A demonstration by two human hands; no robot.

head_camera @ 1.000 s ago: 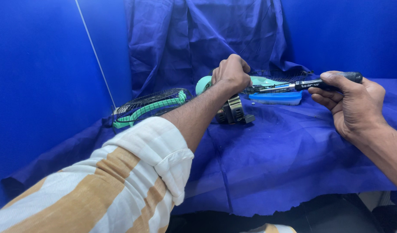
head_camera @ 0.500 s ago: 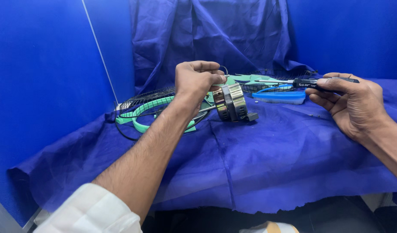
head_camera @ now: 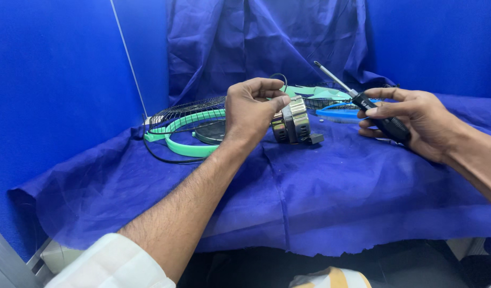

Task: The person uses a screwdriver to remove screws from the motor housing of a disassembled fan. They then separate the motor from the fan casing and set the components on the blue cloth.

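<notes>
Risk of dropping: left hand point(head_camera: 252, 109) pinching something too small to identify just left of motor point(head_camera: 292, 126) on blue cloth point(head_camera: 320, 186); right hand point(head_camera: 411, 120) clamped on screwdriver point(head_camera: 363, 101), right of motor, tip raised.

1. Our left hand point(head_camera: 253, 109) hovers above the blue cloth-covered table point(head_camera: 320, 186), just left of the small silver metal motor point(head_camera: 292, 127).
2. Our right hand point(head_camera: 411, 125), right of the motor, holds the black-handled steel screwdriver point(head_camera: 363, 104).
3. The green plastic ring with black wire fan guard point(head_camera: 184, 128) lies left of the motor.
4. A blue plastic fan blade point(head_camera: 339, 113) lies behind the motor, under the screwdriver.
</notes>
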